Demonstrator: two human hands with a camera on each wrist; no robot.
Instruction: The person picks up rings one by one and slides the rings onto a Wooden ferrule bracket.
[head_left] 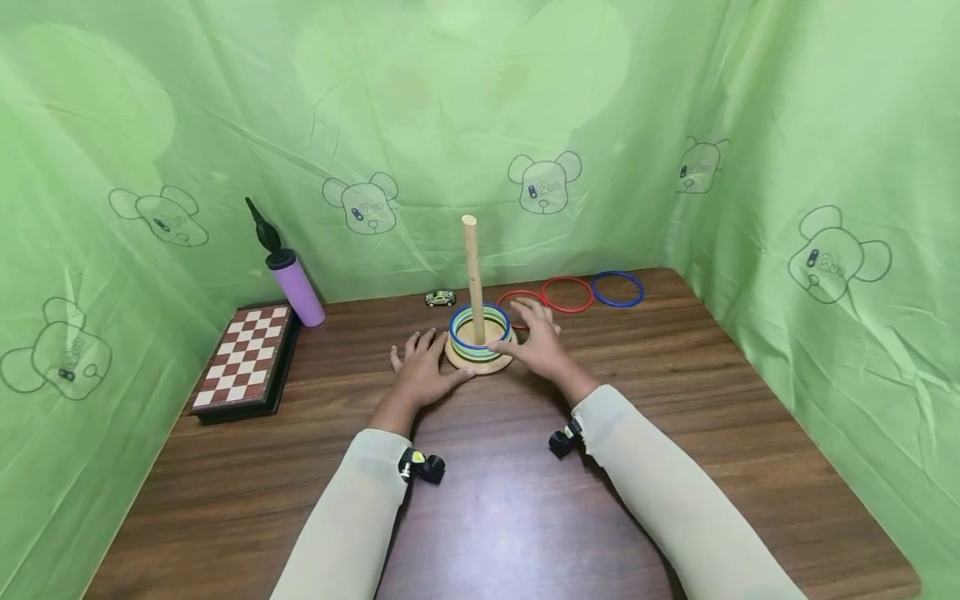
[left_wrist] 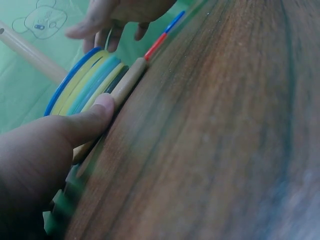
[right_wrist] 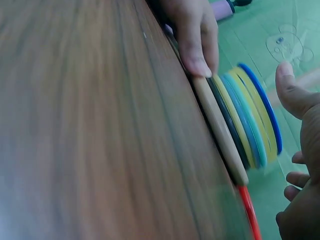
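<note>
Head view shows a stack of rings (head_left: 480,332) already on the peg (head_left: 473,275) mid-desk, three rings (head_left: 567,293) loose behind it, the left hand (head_left: 422,371) steadying the base (head_left: 480,360), right hand (head_left: 538,342) relaxed, fingers holding nothing.

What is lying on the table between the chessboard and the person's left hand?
Nothing: in the head view, only bare wooden table lies between the chessboard and the left hand.

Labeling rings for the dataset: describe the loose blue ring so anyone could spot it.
Find the wooden peg at the table's middle. Behind and right of it, three loose rings lie flat in a row near the green backdrop. The blue ring is the rightmost and the only blue one; both neighbours are red.
</note>
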